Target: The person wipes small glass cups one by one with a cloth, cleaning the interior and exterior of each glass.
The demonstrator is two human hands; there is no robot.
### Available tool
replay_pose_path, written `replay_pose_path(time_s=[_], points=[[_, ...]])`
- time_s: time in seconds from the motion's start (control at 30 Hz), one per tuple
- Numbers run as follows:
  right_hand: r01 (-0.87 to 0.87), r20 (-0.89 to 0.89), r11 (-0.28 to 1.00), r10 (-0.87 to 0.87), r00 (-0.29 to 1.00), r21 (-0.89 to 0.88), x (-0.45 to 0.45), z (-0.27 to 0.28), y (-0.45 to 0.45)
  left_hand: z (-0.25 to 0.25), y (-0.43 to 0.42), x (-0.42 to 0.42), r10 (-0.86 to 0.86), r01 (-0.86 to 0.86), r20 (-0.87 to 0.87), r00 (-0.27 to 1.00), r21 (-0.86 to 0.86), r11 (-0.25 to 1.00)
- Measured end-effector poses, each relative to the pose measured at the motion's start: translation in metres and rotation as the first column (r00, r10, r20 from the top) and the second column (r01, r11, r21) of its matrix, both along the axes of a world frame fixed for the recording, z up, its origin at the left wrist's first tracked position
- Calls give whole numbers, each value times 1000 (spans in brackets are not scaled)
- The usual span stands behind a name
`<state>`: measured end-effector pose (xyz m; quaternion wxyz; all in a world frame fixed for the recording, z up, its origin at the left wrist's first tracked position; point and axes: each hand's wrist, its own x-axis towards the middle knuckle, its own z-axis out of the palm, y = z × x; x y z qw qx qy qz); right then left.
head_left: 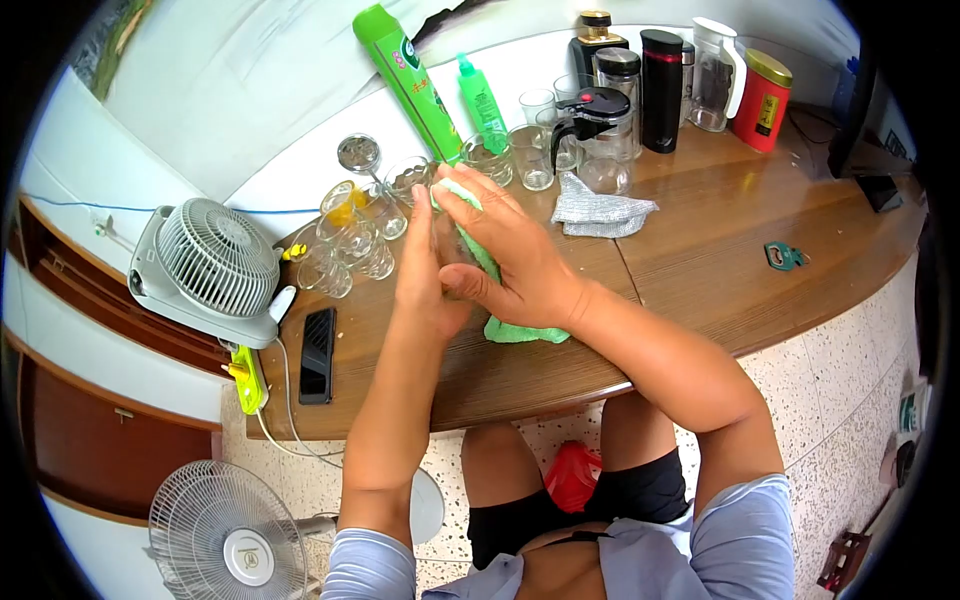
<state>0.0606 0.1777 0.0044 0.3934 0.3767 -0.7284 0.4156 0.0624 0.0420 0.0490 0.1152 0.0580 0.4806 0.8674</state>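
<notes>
**Both hands on green cloth, near side + L of black-lidded jug**

I've got L hand (430,255) up nr side & L of the black-lidded jug (603,150), open, fingers straight & upright, palm turned in twd R hand (515,255). R hand is gripping green cloth (478,240), fingers slanting over it, thumb across twd L palm. Smth clear, glass-like, shows btwn palms; mostly hidden, can't ID it. More green fabric (525,331) hangs or lies below R wrist; can't tell if same pc.

Rel. to jug, all on the brown table (700,270):
- Just in front: crumpled grey cloth (600,210).
- Just L: tall glass (532,160). Farther L: green spray bottle (482,105), tilted green can (408,82).
- Well L: glass mugs (350,245) in a cluster, white box fan (208,265); black phone (318,355) is L & twd me.
- R, behind: black flask (661,90), then white-handled pitcher (712,80), then red tin (762,102) w/ gold lid.
- Well R, nearer side: small green item (785,256), type unclear.
</notes>
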Motion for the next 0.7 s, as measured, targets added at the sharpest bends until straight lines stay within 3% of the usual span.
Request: replay_pose_path(time_s=[0.1,0.2,0.37,0.47,0.57,0.6,0.63,0.7], points=[[-13,42,1000,14,999,-25,5,-3,-6,-1,-8,-8,-34,33,-42,999,-39,999],[-54,51,998,52,997,40,21,1,-13,4,-21,-10,109,-96,122,987,-109,989],[-61,-48,980,72,996,188,28,4,-18,-5,-34,-29,36,-35,214,976,-7,999],[32,-44,981,-24,999,194,21,8,-10,-5,-18,-11,-61,66,93,994,-59,996],[155,5,976,-157,988,150,12,11,0,-4,3,2,-19,16,-35,999,-85,996],[106,49,991,-110,993,84,10,9,0,-3,6,5,6,-13,-80,997,-89,996],[59,89,998,-60,994,15,8,5,-1,-1,-4,2,-155,154,-17,988,-8,988],[16,120,999,-12,993,-33,7,2,-3,-1,-10,-8,-181,182,-34,983,50,982]])
